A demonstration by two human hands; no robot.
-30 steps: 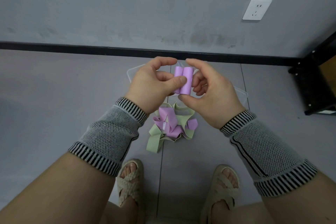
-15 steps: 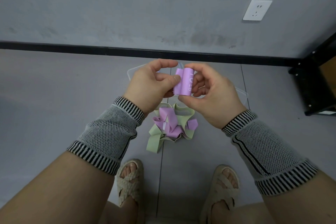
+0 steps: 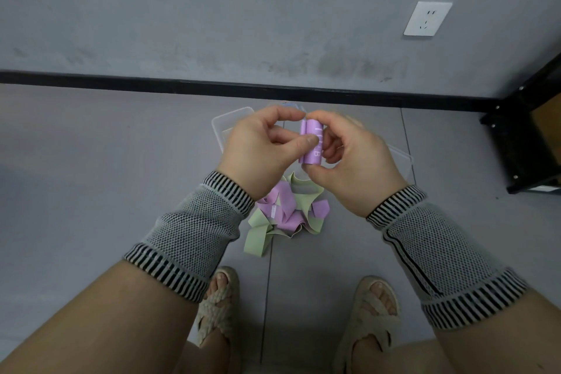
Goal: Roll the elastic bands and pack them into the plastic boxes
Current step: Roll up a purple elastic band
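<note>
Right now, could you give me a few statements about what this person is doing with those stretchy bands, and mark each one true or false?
1. Both hands hold a purple rolled band. True: the left hand and the right hand pinch it together.
2. A loose pile of bands lies on the floor below the hands. True.
3. The pile holds only purple bands. False: it mixes purple and pale green.
4. The clear plastic box sits on a table. False: it is on the floor, behind the hands.
5. The wall socket has a plug in it. False: nothing is plugged in.
</note>
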